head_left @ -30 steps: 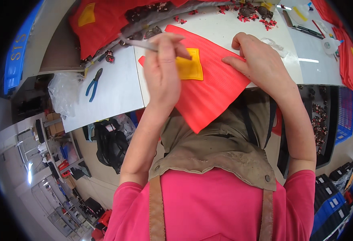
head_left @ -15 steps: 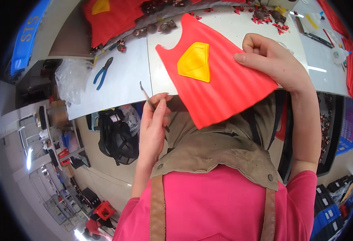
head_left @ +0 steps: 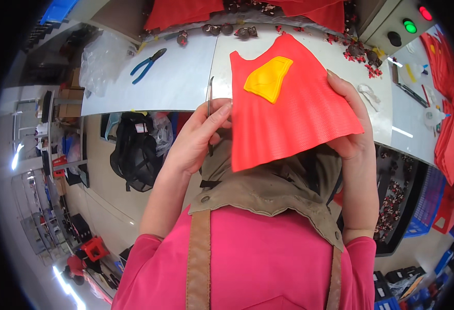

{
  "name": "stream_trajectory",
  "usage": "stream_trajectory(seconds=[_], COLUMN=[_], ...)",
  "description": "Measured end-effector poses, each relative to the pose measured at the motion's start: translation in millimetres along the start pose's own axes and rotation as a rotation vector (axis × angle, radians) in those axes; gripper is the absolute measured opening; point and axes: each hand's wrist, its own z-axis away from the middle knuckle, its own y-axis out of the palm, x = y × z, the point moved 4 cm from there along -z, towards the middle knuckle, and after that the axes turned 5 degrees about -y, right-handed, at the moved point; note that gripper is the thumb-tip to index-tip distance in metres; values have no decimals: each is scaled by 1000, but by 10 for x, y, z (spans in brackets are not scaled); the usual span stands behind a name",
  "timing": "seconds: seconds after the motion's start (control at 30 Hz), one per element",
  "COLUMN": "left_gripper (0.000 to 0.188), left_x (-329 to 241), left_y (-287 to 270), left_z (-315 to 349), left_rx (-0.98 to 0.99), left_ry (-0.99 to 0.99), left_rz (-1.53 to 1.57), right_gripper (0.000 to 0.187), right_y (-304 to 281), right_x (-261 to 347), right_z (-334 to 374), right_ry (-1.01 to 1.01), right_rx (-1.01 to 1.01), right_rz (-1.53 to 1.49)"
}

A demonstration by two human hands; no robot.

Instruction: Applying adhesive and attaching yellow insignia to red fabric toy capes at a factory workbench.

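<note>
A soft red cape-shaped piece (head_left: 284, 124), with a raised yellow shield emblem (head_left: 269, 78), is held up over the front edge of the worktable. My right hand (head_left: 352, 111) is closed on its right side, thumb at the edge and most fingers hidden behind. At its left edge is my left hand (head_left: 202, 126), closed around slim metal tweezers (head_left: 211, 93) with the bent tip pointing up. The left fingertips come up against the piece's edge; whether they also pinch it I cannot tell.
Blue-handled pliers (head_left: 148, 66) and a clear plastic bag (head_left: 103, 64) lie on the table's left. Dark lumps and red scraps (head_left: 364, 56) are scattered at the back right. A control box with lit buttons (head_left: 409, 26) stands there. More red pieces (head_left: 451, 150) hang at the far right.
My left hand with the tweezers has moved up and right to the red piece's edge. The piece has turned more upright, and my right hand has shifted its hold lower behind it.
</note>
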Motion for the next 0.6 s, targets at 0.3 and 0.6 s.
stream_trajectory(seconds=[0.3, 0.6], left_gripper=[38, 35], left_x=[-123, -322], left_y=[185, 107], left_z=[39, 180], left_rx=[264, 220], left_ry=[-76, 22], left_rz=[601, 630], right_gripper=[31, 29], right_y=[56, 87], right_x=[-37, -2], right_z=[58, 52], right_ry=[-9, -19], right_rx=[-86, -78], right_rz=[69, 82])
